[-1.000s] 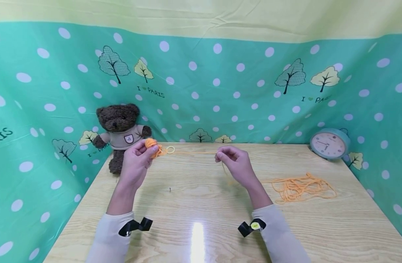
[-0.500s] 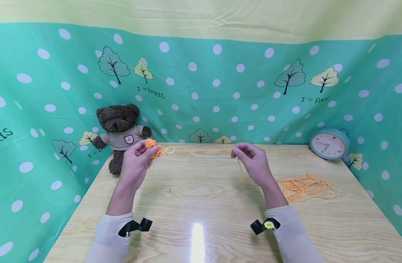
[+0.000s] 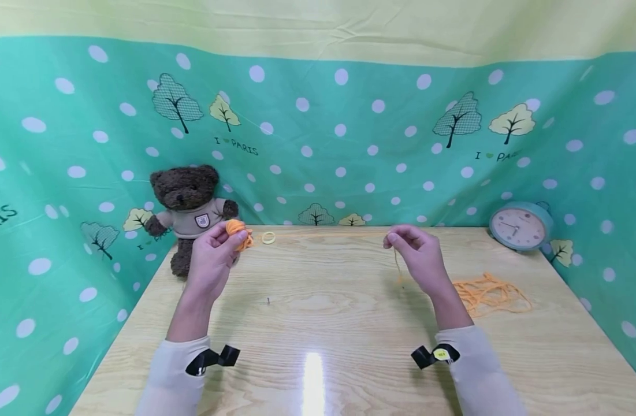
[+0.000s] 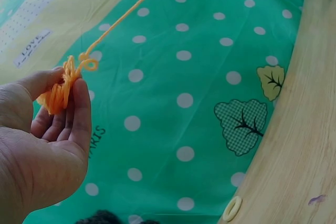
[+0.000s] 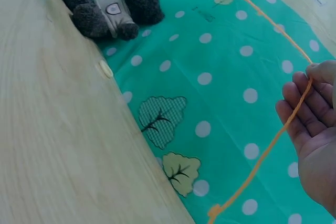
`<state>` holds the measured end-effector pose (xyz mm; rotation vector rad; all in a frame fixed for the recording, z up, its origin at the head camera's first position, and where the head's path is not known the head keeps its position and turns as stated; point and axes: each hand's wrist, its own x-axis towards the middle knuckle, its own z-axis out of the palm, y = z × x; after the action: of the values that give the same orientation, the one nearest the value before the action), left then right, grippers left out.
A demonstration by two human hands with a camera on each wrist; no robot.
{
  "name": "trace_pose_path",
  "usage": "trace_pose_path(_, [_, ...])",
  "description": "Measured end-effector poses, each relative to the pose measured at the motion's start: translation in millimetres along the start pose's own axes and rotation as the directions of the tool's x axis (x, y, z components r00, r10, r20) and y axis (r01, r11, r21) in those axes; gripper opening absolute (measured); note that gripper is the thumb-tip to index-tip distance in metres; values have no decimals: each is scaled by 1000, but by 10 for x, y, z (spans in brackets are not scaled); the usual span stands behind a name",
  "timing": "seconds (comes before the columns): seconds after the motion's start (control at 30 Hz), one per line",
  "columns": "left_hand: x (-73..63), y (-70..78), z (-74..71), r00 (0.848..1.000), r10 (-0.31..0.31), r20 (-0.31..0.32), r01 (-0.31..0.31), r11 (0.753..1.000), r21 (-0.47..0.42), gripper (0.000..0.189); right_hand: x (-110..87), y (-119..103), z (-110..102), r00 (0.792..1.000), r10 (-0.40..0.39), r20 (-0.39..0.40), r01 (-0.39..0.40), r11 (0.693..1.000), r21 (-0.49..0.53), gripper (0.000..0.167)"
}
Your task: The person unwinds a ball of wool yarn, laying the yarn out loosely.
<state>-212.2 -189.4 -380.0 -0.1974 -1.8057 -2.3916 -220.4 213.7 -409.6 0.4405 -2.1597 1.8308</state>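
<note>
My left hand (image 3: 211, 257) pinches a small bundle of wound orange yarn (image 3: 237, 231) between thumb and fingers, raised above the table. In the left wrist view a small loop sticks out of the yarn bundle (image 4: 58, 93), and one strand (image 4: 128, 13) runs taut away from it. My right hand (image 3: 419, 260) pinches that strand between thumb and fingertips. From this grip a loose tail (image 5: 262, 156) hangs down across the palm, a knot or clump low on it in the right wrist view. A loose tangle of orange yarn (image 3: 491, 294) lies to the right, partly behind my right forearm.
A pale yellow ring (image 3: 268, 237) lies at the table's back edge, right of the yarn bundle. Behind my left hand sits a brown teddy bear (image 3: 185, 196). A teal alarm clock (image 3: 520, 225) stands at the back right. A tiny dark mark (image 3: 268, 300) shows on the wooden table (image 3: 318, 323).
My right hand has moved steadily to the right, away from the left, lengthening the strand between them. The left hand stays nearly in place with the bundle.
</note>
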Motion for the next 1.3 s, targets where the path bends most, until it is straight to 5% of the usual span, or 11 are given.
trace_pose_path(0.77, [14,40,-13,1000,-4,-29,4,1000,7,15,23,-54,-494,982,16,-189,11,990,139,26])
trace_pose_path(1.3, [-3,33,-32,1000,0,-21,-1,1000,-12,15,-31,-105,-713,942,70,-327,-16,986,164,27])
